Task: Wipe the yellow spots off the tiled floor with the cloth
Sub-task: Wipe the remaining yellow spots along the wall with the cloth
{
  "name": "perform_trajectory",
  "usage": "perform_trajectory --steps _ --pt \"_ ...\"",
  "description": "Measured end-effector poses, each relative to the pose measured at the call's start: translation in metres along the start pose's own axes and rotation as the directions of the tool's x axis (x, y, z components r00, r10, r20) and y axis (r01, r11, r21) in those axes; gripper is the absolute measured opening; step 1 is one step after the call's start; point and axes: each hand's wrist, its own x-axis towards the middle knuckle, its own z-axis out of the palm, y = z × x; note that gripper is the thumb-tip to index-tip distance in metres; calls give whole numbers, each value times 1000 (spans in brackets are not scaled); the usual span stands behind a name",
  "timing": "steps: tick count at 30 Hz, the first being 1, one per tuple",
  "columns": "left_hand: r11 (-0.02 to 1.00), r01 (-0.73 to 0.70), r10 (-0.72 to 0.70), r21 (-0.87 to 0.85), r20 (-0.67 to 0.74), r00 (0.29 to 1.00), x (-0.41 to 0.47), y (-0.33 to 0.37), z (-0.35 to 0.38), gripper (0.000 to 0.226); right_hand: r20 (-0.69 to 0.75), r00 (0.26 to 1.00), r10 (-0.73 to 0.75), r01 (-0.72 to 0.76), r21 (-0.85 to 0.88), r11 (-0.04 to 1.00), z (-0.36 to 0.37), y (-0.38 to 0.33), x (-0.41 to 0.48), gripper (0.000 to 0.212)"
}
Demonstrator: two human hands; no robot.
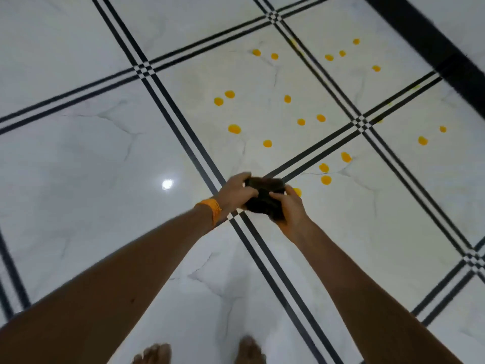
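you've got both hands, left hand [234, 193] and right hand [288, 208], bunching the dark cloth [265, 198], fingers clenched on it, so crouch and start on the yellow spots [234, 129]

Floor [78, 153]: open tile is seen on every side of the yellow spots [267, 143].
Obstacles: none are seen standing among the spots.
Near edge: two bare feet [248, 349] are seen well short of the spots.

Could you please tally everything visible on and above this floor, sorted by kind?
Clear round yellow spots on the white tiled floor: 19
Dark crumpled cloth: 1
Bare hands: 2, left hand and right hand
Orange wristband: 1
Bare feet: 2
Total: 25
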Motion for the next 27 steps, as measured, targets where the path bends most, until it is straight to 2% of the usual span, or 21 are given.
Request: perform_trajectory --steps 2,5,7,8,9,10,11,12,13,15,17,19,21,23,27 --pt "996 -66 64 -57 -33 997 28 -8 -5 64 0 997 -79 79 46 996 0 9 36 40" --pt "973 -178 181 -145 8 983 54 -23 -8 54 -5 987 -159 159 33 987 -1 29 78 41" --pt "978 -207 208 -22 51 977 67 -48 -3 52 -82 985 -155 146 -102 984 -8 55 97 37" --pt "978 -196 191 76 72 979 72 -65 -2 53 -124 978 -169 131 -264 956 -11 69 102 35" --pt "965 -184 172 187 75 982 75 -84 -3 55 -145 968 -204 111 -484 868 -14 81 105 34" --pt "934 -171 167 314 39 985 79 -100 -6 57 -141 951 -274 97 -708 700 -18 92 107 38" --pt "886 -169 202 431 -33 979 83 -114 -11 59 -122 916 -381 86 -870 485 -21 100 108 42" --pt "825 -173 276 538 -117 954 90 -123 -16 57 -86 867 -491 86 -944 317 -24 104 113 44" --pt "759 -188 373 624 -179 910 96 -129 -24 52 -31 811 -584 121 -968 220 -21 105 116 42" --pt "604 -231 541 763 -180 822 112 -135 -40 47 117 717 -687 243 -966 88 -8 110 137 44" --pt "460 -235 617 856 -117 778 135 -135 -53 48 244 687 -684 321 -947 -15 14 118 162 52" --pt "358 -224 638 906 -62 767 159 -138 -61 52 318 668 -673 340 -935 -104 29 137 179 59" --pt "310 -205 643 928 -46 764 179 -138 -68 57 345 641 -685 329 -931 -161 24 148 188 61" --pt "323 -183 646 929 -74 760 195 -140 -82 61 349 629 -695 313 -932 -185 16 146 197 63" --pt "357 -125 638 926 -144 756 211 -141 -101 67 182 614 -768 169 -981 -97 26 98 239 67"
